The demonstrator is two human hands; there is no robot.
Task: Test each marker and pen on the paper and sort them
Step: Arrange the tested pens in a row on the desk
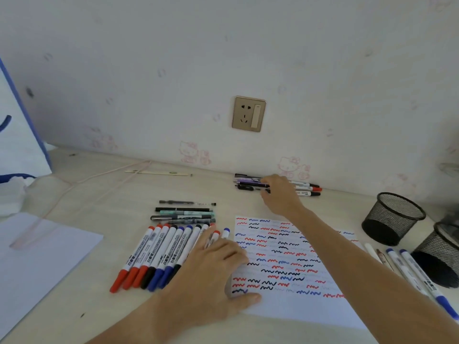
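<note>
Right hand (279,194) reached far pile of pens (250,183) by wall; fingers curled over pile, pinch unclear. Left hand (213,274) lay flat, fingers spread, steadying paper (285,256). Best: isolate one pen before lifting.

The words "WHITEBOARD MARKER" are printed in dark capitals along the white barrels of the whiteboard markers (159,254) laid in a row on the desk. Smaller print and a barcode-like block beside those words are too blurred to be read.
</note>
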